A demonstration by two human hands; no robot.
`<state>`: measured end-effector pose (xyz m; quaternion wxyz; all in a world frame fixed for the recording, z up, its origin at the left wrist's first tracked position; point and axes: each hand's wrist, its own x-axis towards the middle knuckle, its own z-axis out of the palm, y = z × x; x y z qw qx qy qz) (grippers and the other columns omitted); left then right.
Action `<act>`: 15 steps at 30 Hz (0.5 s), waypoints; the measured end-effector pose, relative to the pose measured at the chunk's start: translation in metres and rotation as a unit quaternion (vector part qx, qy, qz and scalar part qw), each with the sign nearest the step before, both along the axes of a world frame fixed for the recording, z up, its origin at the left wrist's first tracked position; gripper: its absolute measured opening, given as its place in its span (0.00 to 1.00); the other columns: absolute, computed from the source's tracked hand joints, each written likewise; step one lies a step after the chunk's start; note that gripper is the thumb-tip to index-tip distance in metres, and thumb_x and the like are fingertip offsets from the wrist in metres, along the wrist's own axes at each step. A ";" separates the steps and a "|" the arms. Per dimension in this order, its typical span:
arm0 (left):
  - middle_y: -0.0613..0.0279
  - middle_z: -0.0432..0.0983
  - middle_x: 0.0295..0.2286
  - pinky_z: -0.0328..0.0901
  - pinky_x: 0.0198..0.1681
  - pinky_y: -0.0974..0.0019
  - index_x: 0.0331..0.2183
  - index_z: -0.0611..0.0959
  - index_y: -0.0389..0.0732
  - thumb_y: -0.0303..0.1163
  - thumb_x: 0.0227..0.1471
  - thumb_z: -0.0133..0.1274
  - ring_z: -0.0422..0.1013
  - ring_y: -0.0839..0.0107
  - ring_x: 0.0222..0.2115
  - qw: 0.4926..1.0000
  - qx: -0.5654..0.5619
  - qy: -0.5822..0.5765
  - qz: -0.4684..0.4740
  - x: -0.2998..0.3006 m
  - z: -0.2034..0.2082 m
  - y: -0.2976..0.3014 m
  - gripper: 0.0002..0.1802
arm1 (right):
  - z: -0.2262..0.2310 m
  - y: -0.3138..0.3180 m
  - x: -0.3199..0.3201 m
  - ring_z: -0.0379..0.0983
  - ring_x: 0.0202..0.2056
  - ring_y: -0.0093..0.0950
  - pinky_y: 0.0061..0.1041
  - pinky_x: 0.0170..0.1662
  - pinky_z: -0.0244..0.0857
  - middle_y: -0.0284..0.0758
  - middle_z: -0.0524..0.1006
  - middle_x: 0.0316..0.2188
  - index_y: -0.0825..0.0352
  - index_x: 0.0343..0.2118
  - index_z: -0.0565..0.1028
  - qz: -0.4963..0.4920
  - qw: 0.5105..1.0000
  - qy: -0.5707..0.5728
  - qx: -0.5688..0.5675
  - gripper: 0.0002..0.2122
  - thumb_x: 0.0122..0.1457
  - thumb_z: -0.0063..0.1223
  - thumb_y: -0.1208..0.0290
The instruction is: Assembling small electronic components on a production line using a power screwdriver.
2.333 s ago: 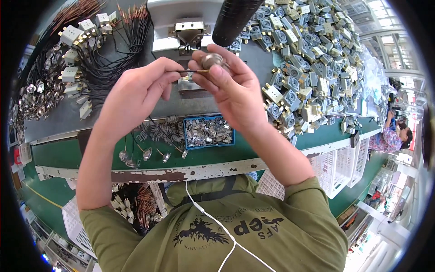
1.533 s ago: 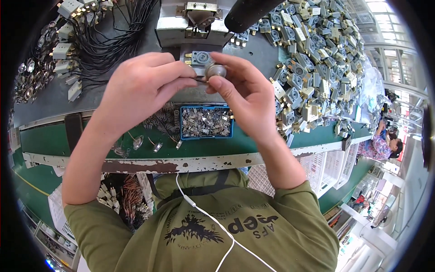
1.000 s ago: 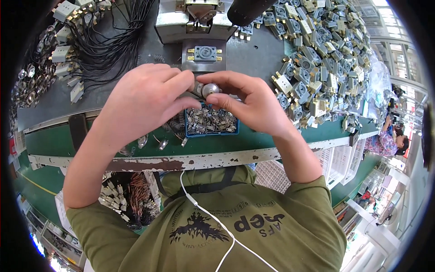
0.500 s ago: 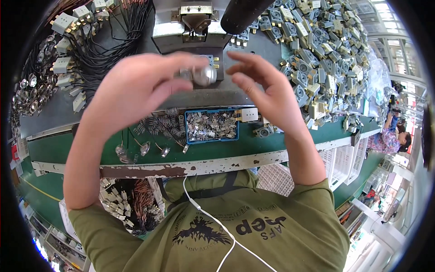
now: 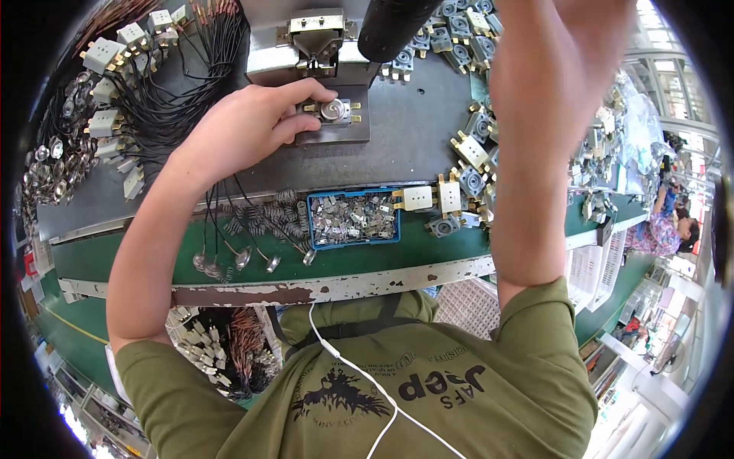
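Note:
My left hand [image 5: 248, 126] pinches a round silvery metal cap [image 5: 333, 110] between thumb and forefinger. The cap sits on a small block with brass terminals sticking out at its sides, on the dark steel base [image 5: 336, 135] of a bench press. Directly beyond it stands the press head [image 5: 316, 34]. My right hand [image 5: 592, 46] is raised at the upper right, smeared by motion and partly cut off by the frame edge. Its fingers cannot be made out.
A blue tray [image 5: 354, 245] of small metal clips lies at the near side, beside loose springs [image 5: 267, 218]. Black wires [image 5: 164, 103] and white blocks [image 5: 103, 55] crowd the left. Grey socket blocks [image 5: 459, 53] pile up right. A thick black cylinder [image 5: 394, 30] slants beside the press.
My left hand has brought the metal cap down onto the block at the press base. My right hand has left the middle and swung up to the far right.

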<state>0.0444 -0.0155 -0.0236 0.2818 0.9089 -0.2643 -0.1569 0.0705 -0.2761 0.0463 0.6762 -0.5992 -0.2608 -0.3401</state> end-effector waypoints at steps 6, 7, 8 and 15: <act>0.56 0.83 0.28 0.72 0.35 0.55 0.51 0.79 0.51 0.39 0.62 0.56 0.80 0.55 0.31 1.000 0.015 -0.007 0.001 0.000 0.003 -0.003 0.16 | 0.004 0.013 0.020 0.78 0.29 0.26 0.24 0.32 0.71 0.41 0.81 0.37 0.74 0.51 0.71 -0.012 1.000 0.013 0.020 0.13 0.66 0.56 0.75; 0.56 0.83 0.29 0.72 0.36 0.54 0.51 0.79 0.52 0.40 0.62 0.55 0.80 0.54 0.33 0.999 0.017 -0.033 -0.003 -0.002 0.002 -0.001 0.16 | 0.007 0.013 0.018 0.78 0.28 0.25 0.23 0.32 0.71 0.41 0.81 0.36 0.74 0.50 0.71 -0.008 1.000 0.016 0.021 0.13 0.66 0.57 0.75; 0.56 0.83 0.29 0.72 0.36 0.54 0.51 0.79 0.52 0.40 0.62 0.55 0.80 0.54 0.33 0.999 0.014 -0.035 0.002 -0.004 0.001 -0.001 0.16 | 0.012 0.013 0.012 0.78 0.28 0.25 0.23 0.31 0.71 0.40 0.81 0.36 0.73 0.50 0.71 -0.005 1.000 0.017 0.021 0.13 0.65 0.57 0.75; 0.58 0.84 0.31 0.72 0.36 0.50 0.50 0.79 0.53 0.42 0.63 0.54 0.80 0.52 0.34 0.998 0.030 -0.053 -0.008 -0.006 0.001 -0.001 0.15 | 0.033 0.060 -0.005 0.76 0.24 0.23 0.22 0.27 0.70 0.37 0.80 0.31 0.72 0.46 0.72 0.021 0.999 0.017 0.029 0.13 0.63 0.62 0.72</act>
